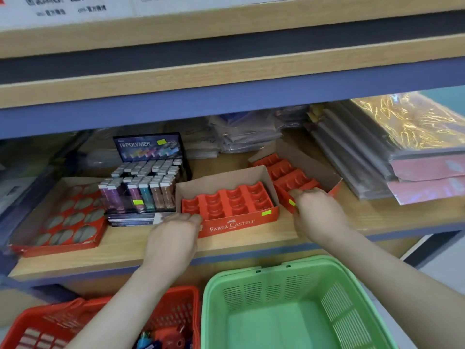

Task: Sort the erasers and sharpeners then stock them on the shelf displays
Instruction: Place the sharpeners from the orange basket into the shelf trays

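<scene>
Two red Faber-Castell display boxes with red compartment trays stand on the wooden shelf point(251, 243). My left hand point(173, 238) holds the front left corner of the nearer box point(231, 205). My right hand point(317, 212) grips the front edge of the second box point(289, 175), which lies angled behind and to the right. The compartments of both look empty. A black Hi-Polymer display point(143, 182) filled with erasers stands to the left. Below, a red basket point(166, 321) holds sharpeners and erasers, partly hidden by my left arm.
A flat red tray point(63, 220) with oval cut-outs lies at the shelf's left. An empty green basket point(289, 306) sits below right. Stacks of wrapped paper and gold foil sheets point(392, 144) fill the shelf's right. Another shelf board point(226, 71) hangs close overhead.
</scene>
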`<action>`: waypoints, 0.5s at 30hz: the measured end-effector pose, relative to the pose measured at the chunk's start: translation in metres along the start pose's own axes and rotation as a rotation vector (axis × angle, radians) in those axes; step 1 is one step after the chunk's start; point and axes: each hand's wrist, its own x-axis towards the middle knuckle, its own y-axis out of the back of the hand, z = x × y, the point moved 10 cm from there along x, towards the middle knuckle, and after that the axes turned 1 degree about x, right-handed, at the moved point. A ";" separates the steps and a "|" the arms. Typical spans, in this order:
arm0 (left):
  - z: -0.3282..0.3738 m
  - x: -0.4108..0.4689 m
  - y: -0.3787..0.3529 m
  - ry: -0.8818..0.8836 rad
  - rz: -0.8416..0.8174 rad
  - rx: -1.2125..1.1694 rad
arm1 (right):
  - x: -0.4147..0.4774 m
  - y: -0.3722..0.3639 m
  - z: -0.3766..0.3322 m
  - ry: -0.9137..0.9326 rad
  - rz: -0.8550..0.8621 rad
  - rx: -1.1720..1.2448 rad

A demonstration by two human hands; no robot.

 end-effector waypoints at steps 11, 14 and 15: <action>-0.049 -0.035 0.016 0.015 0.221 -0.573 | -0.056 0.004 -0.140 0.390 -0.076 0.223; -0.093 -0.090 -0.021 0.089 0.028 -0.613 | -0.082 -0.035 -0.211 0.478 -0.310 0.393; -0.108 -0.111 -0.046 0.132 -0.075 -0.596 | -0.092 -0.056 -0.235 0.503 -0.386 0.415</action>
